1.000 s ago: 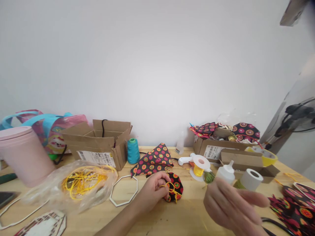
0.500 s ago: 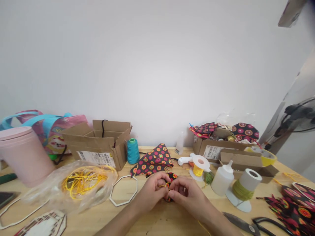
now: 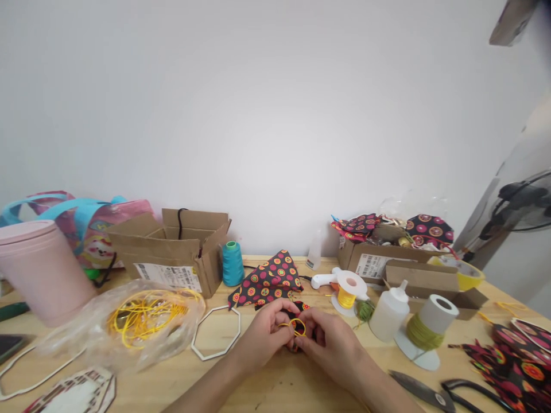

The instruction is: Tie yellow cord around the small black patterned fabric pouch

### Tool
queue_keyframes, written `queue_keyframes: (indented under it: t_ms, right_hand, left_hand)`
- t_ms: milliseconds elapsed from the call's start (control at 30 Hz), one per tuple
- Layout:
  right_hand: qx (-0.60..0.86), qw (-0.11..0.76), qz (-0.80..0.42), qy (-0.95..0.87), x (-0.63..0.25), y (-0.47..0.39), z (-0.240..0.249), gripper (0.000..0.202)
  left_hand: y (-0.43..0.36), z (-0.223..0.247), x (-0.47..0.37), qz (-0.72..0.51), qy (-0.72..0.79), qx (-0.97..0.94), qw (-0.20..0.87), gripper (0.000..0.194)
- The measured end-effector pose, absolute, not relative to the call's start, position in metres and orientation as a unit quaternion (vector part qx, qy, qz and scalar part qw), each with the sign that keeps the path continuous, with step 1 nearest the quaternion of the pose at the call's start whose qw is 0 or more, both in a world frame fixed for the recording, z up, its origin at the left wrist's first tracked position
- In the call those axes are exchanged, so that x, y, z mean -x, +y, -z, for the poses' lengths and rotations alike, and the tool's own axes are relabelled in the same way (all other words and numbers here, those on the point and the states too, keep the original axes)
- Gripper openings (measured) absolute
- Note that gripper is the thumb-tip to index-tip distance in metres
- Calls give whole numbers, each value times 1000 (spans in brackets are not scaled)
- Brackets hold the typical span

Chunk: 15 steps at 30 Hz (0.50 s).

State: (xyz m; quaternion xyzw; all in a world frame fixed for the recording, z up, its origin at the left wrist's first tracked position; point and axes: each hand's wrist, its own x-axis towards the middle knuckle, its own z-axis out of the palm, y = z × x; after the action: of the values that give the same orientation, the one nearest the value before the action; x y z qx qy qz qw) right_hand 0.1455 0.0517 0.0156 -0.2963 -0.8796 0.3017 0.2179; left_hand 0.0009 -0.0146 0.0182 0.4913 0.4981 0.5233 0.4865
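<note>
The left hand [image 3: 267, 335] has its fingers curled in, with the thumb and a finger pinching a thin yellow cord [image 3: 305, 327]. The right hand [image 3: 330, 344] is curled too, thumb tip close to its fingers; I can't tell if it is pinching anything. The cord makes a small, almost round loop in the gap between the hands, so it has no long side. It comes out of the left fingers and reaches right, so its far edge is just beside the right fingertips. The left hand is nearer, as it holds the cord. Under both hands is a small black cloth piece with bright flowers [image 3: 302, 306], partly hidden.

To the left is a thin white eight-sided frame [image 3: 240, 327]. Past it, a clear plastic bag [image 3: 183, 338] holds a tangle of yellow cord and some shiny bits. Behind that is an open brown cardboard box [image 3: 144, 251] with a black cord over its edge; I can't see the bottom.

On the right, another brown cardboard box [image 3: 352, 261] is heaped with flowery cloth and gold bits. A white squeeze bottle [image 3: 388, 315] stands in front.
</note>
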Motion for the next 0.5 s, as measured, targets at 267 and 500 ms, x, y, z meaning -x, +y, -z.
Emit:
queue_keyframes:
  t_ms: [267, 500]
  right_hand:
    - [310, 188, -262, -894, -147, 50, -21, 16]
    - [312, 180, -268, -894, -147, 49, -23, 18]
  left_hand:
    - [-14, -20, 0, -524, 503, -496, 476, 17]
    - [-14, -21, -1, -524, 497, -493, 485, 16]
